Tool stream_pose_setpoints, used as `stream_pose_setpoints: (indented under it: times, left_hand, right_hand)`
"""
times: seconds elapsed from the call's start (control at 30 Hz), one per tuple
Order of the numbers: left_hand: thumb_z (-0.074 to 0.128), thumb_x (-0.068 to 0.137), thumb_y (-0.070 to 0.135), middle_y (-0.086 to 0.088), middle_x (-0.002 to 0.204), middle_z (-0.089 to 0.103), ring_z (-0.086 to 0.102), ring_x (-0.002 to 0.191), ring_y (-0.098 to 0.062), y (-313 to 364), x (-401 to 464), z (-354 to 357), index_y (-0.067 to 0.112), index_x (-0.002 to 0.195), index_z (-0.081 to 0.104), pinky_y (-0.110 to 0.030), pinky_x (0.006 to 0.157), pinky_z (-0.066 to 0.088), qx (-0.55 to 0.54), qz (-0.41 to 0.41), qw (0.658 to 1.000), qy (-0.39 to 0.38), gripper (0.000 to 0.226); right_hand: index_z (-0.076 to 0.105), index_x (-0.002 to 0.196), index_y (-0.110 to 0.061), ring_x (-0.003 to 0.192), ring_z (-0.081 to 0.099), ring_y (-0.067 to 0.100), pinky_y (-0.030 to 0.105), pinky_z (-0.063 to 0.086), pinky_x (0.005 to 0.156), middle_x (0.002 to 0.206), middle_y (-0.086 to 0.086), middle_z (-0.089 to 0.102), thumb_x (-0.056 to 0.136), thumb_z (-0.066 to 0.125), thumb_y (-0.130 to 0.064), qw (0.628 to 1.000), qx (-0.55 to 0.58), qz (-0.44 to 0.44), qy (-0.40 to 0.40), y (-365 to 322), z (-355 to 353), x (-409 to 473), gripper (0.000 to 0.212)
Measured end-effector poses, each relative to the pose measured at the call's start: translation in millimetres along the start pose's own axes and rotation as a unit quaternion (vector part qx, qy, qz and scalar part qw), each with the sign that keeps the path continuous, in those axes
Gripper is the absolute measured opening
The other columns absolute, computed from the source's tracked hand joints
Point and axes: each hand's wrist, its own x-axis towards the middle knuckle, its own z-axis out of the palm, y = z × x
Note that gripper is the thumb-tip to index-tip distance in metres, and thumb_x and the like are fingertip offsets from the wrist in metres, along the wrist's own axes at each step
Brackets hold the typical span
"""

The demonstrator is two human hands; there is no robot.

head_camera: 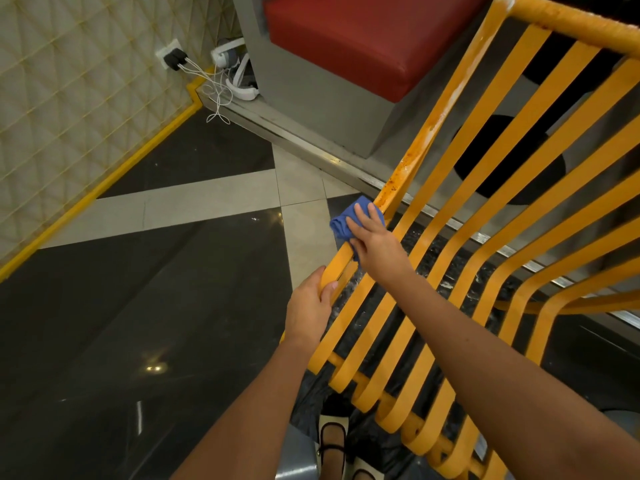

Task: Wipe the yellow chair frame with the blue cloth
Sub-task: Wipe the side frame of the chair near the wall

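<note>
your right hand (372,233) is pressed flat on the cloth (341,225), fingers spread a little over it and pinning it against the outer rail (446,98) of the chair frame (519,188). the cloth is bunched and wraps the left side of that rail, so it sits between your palm and the metal, roughly midway along the rail's visible run.

your left hand (310,306) is just nearer on the same rail, fingers curled round it and thumb lying along the top, clamped on the metal to steady the frame. the two hands are close but not touching.

what the next stroke turns on is the rail's long axis: it runs from your left hand, near and left, up and away to the far right, where it meets the top bar (571,24). everything nearer than the cloth looks clean yellow. everything farther looks dirty, with brown rusty specks just beyond your fingertips and pale whitish streaks higher up toward the corner. so the unwiped length lies ahead of your right hand, along the rail, not across it.

my read is that you're partway along this rail, and the right hand, already on the cloth and nearer the grime, is the one to push far and right. the slats (460,216) to the right lie alongside the rail.
</note>
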Motion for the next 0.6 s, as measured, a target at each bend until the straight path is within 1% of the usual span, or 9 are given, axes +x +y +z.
stream_pose_setpoints:
  times: [0.07,0.1,0.2,0.27,0.37,0.5,0.53,0.6]
  left_hand:
    - [0.047,0.095,0.031,-0.003,0.121,0.062,0.059,0.108,-0.018,0,0,0,0.015,0.134,0.046,-0.037,0.092,0.049,0.000,-0.001,1.000,-0.001,0.042]
    - [0.047,0.095,0.031,-0.003,0.120,0.063,0.059,0.107,-0.017,0,0,1,0.015,0.134,0.046,-0.037,0.091,0.050,0.000,0.002,1.000,0.001,0.042]
    - [0.047,0.095,0.028,-0.003,0.111,0.066,0.062,0.098,-0.016,-1,1,1,0.018,0.130,0.049,-0.035,0.084,0.052,0.004,0.013,1.000,0.003,0.037]
    - [0.047,0.095,0.029,-0.003,0.109,0.066,0.062,0.097,-0.018,-2,2,2,0.017,0.130,0.050,-0.037,0.083,0.052,0.006,0.013,1.000,0.002,0.037]
    - [0.047,0.095,0.031,-0.005,0.111,0.066,0.062,0.100,-0.021,-2,2,0,0.016,0.132,0.048,-0.038,0.084,0.051,0.012,0.010,1.000,-0.008,0.040]
    - [0.046,0.095,0.033,-0.007,0.129,0.057,0.055,0.116,-0.021,0,2,1,0.018,0.140,0.038,-0.035,0.094,0.048,0.025,-0.001,1.000,-0.004,0.048]
    - [0.046,0.095,0.033,-0.007,0.130,0.056,0.054,0.116,-0.021,0,1,2,0.018,0.140,0.036,-0.034,0.094,0.047,0.026,-0.003,1.000,-0.003,0.049]
    - [0.045,0.095,0.033,-0.006,0.131,0.056,0.055,0.116,-0.019,0,1,2,0.019,0.141,0.035,-0.034,0.093,0.048,0.029,-0.003,1.000,-0.002,0.049]
  right_hand:
    - [0.036,0.141,-0.011,0.145,0.003,0.026,0.040,0.028,0.113,0.156,0.006,0.018,0.097,0.043,-0.015,1.000,-0.003,0.022,0.000,-3,2,0,0.045]
    - [0.034,0.142,-0.011,0.145,0.003,0.026,0.039,0.029,0.111,0.156,0.006,0.016,0.098,0.043,-0.015,1.000,-0.006,0.023,-0.003,-6,4,-4,0.045]
    - [0.036,0.141,-0.010,0.145,0.007,0.028,0.041,0.037,0.106,0.155,0.008,0.020,0.096,0.046,-0.012,1.000,0.000,-0.026,-0.017,-15,10,-22,0.046]
    - [0.040,0.139,-0.009,0.144,0.012,0.029,0.044,0.039,0.104,0.153,0.010,0.025,0.095,0.048,-0.011,0.999,0.007,-0.047,-0.025,-11,7,-21,0.044]
    - [0.043,0.137,-0.006,0.144,0.012,0.029,0.045,0.034,0.110,0.152,0.011,0.027,0.095,0.049,-0.010,1.000,0.016,-0.007,0.004,1,-2,0,0.042]
    - [0.033,0.143,-0.010,0.145,0.000,0.025,0.041,0.024,0.115,0.157,0.006,0.014,0.096,0.046,-0.016,0.999,0.016,0.042,0.002,1,-4,8,0.048]
    - [0.030,0.144,-0.011,0.145,-0.002,0.024,0.040,0.022,0.114,0.157,0.005,0.011,0.096,0.048,-0.019,0.999,0.022,0.043,-0.002,-2,-3,3,0.051]
    - [0.026,0.145,-0.013,0.145,-0.004,0.023,0.036,0.027,0.112,0.157,0.004,0.008,0.096,0.049,-0.023,0.999,0.029,0.025,-0.013,-5,1,-11,0.055]
